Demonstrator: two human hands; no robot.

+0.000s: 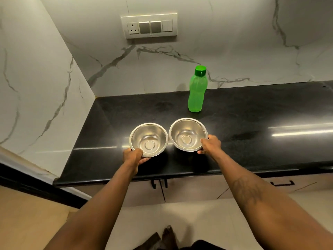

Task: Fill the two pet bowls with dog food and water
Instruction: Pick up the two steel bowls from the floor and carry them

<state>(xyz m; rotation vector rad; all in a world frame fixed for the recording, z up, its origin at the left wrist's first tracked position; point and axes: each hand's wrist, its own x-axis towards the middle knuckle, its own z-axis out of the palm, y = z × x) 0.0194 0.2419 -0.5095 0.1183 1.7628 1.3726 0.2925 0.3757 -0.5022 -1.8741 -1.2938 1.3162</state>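
Awaiting filling, left bowl (pixel 148 139) and right bowl (pixel 188 134) are paired at the counter (pixel 252 123), rims clamped by left hand (pixel 132 156) and right hand (pixel 210 144) fingers.

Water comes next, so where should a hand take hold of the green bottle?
Probably around the slimmer middle of the green bottle, coming from the right with the right hand: it stands upright and capped behind the right bowl, with bare counter on its right.

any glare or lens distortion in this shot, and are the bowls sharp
Head view: bright glare streaks on the black counter at right; wide-angle lens bows the counter's edges; left bowl and right bowl are sharp, with soft highlights inside.
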